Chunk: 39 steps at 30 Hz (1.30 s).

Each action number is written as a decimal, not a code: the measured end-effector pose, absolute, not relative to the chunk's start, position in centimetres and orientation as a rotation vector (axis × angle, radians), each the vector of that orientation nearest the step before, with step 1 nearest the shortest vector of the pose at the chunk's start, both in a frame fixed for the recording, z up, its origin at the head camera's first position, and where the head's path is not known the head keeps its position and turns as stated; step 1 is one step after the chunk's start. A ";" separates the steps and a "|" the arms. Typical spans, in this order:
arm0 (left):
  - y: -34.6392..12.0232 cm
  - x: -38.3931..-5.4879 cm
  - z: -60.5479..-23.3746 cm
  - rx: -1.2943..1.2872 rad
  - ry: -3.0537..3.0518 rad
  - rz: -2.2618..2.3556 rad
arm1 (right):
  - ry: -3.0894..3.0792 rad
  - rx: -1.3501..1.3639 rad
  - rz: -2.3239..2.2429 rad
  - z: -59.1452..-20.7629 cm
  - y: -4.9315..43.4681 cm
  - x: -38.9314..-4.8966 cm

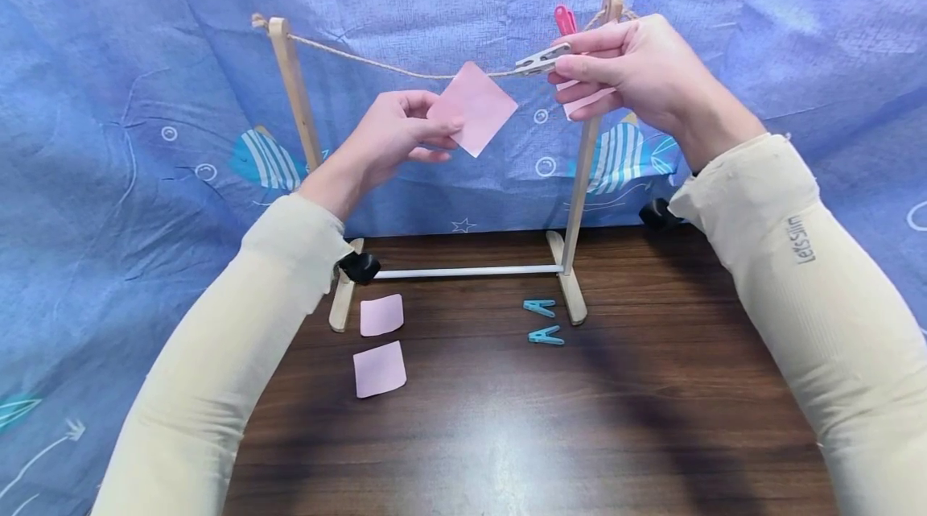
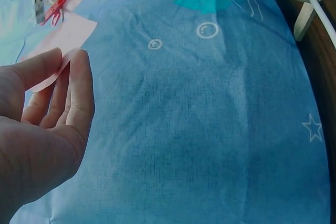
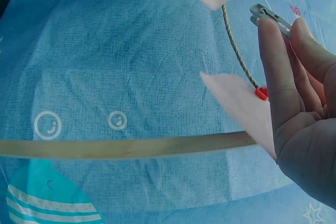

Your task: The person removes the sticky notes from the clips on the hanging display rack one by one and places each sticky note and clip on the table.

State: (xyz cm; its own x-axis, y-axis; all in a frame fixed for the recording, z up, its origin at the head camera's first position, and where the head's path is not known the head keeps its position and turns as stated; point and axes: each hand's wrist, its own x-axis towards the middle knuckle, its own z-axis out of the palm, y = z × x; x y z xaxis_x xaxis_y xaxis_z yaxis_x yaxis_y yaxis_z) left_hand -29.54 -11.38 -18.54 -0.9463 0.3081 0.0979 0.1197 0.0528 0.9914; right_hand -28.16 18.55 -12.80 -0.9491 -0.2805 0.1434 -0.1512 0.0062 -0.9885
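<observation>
My left hand (image 1: 401, 130) pinches a pink paper square (image 1: 478, 109) by its left corner, and the square's top corner is at the rope (image 1: 376, 63). In the left wrist view the thumb and index finger hold the paper's (image 2: 63, 38) edge. My right hand (image 1: 644, 77) pinches a grey clothespin (image 1: 543, 59) between thumb and fingers, its nose pointing left toward the paper, apart from it. Behind the right fingers, a red clothespin (image 1: 565, 19) holds a second pink paper (image 3: 241, 103) on the rope near the right post; the hand partly hides that paper.
Two pink papers, one nearer (image 1: 380, 369) and one farther (image 1: 381, 315), lie on the brown table (image 1: 463, 435). Two blue clothespins (image 1: 539, 307) lie near the rack's right foot (image 1: 572, 299). The wooden left post (image 1: 295, 89) and a white crossbar (image 1: 471, 271) stand before a blue curtain.
</observation>
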 end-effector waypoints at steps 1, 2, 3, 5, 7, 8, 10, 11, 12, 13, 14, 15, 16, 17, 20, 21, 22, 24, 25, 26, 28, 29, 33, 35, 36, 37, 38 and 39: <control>-11.6 -29.4 -18.6 0.445 2.177 2.017 | 2.160 -0.469 -2.094 -12.9 18.7 -28.1; -11.8 -29.2 -18.6 0.442 2.180 2.013 | 2.172 -0.475 -2.078 -13.0 18.9 -28.0; -12.0 -29.1 -18.7 0.441 2.184 2.005 | 2.178 -0.483 -2.067 -13.1 19.0 -27.9; -12.3 -28.7 -18.8 0.438 2.190 1.988 | 2.201 -0.508 -2.040 -13.3 19.2 -27.7; -12.6 -28.2 -19.0 0.452 2.201 1.963 | 2.224 -0.528 -2.010 -13.6 19.4 -27.5; -12.8 -27.9 -19.1 0.462 2.204 1.952 | 2.234 -0.530 -1.997 -13.7 19.5 -27.3; -13.1 -27.4 -19.4 0.479 2.206 1.931 | 2.253 -0.532 -1.975 -13.9 19.6 -27.0; -13.2 -27.2 -19.5 0.486 2.209 1.919 | 2.263 -0.528 -1.961 -14.0 19.6 -26.8; -13.3 -26.9 -19.6 0.492 2.207 1.912 | 2.273 -0.528 -1.947 -14.0 19.7 -26.7; -13.4 -26.7 -19.8 0.496 2.208 1.905 | 2.286 -0.530 -1.928 -14.1 19.7 -26.5; -13.5 -26.5 -19.9 0.497 2.209 1.899 | 2.299 -0.536 -1.906 -14.1 19.7 -26.3; -13.6 -26.3 -20.0 0.496 2.210 1.892 | 2.307 -0.547 -1.884 -14.1 19.7 -26.1; -13.7 -26.2 -20.1 0.498 2.213 1.884 | 2.318 -0.558 -1.858 -14.2 19.7 -25.9; -13.8 -26.0 -20.3 0.495 2.216 1.878 | 2.331 -0.570 -1.831 -14.3 19.7 -25.7; -14.0 -25.5 -20.5 0.500 2.240 1.845 | 2.381 -0.623 -1.741 -14.7 19.8 -25.1; -14.1 -25.4 -20.6 0.503 2.247 1.835 | 2.395 -0.638 -1.721 -14.9 19.8 -24.9; -14.1 -25.2 -20.7 0.507 2.255 1.823 | 2.409 -0.653 -1.704 -15.1 19.8 -24.8; -14.4 -24.9 -20.8 0.514 2.269 1.804 | 2.417 -0.677 -1.686 -15.6 19.8 -24.5; -14.4 -24.7 -20.9 0.518 2.273 1.800 | 2.414 -0.687 -1.683 -15.9 19.8 -24.4; -14.5 -24.6 -21.0 0.525 2.278 1.793 | 2.414 -0.695 -1.675 -16.2 19.8 -24.4; -14.7 -24.4 -21.2 0.538 2.287 1.777 | 2.403 -0.709 -1.662 -16.9 19.8 -24.2; -14.8 -24.3 -21.4 0.541 2.288 1.772 | 2.392 -0.721 -1.654 -17.3 19.8 -24.1; -15.1 -24.0 -22.2 0.553 2.265 1.771 | 2.321 -0.761 -1.654 -19.1 19.7 -23.9; -15.3 -23.7 -22.7 0.545 2.253 1.773 | 2.280 -0.769 -1.660 -20.1 19.6 -23.7; -15.4 -23.6 -23.0 0.545 2.248 1.776 | 2.258 -0.765 -1.668 -20.6 19.5 -23.7; -15.6 -23.4 -23.2 0.541 2.251 1.776 | 2.241 -0.767 -1.671 -21.1 19.5 -23.6; -15.7 -23.3 -23.5 0.539 2.253 1.774 | 2.231 -0.760 -1.671 -21.5 19.5 -23.5; -15.9 -23.1 -23.7 0.536 2.259 1.774 | 2.225 -0.752 -1.670 -22.0 19.5 -23.5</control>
State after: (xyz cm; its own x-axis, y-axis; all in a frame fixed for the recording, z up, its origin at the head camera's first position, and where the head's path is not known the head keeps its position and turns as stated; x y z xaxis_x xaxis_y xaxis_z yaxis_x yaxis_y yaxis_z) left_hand -23.12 -15.89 -23.73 -0.9095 0.4124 0.0517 0.1481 0.2053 0.9674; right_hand -23.51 19.48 -21.99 -0.8326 -0.5449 0.0995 -0.2477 0.2055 -0.9468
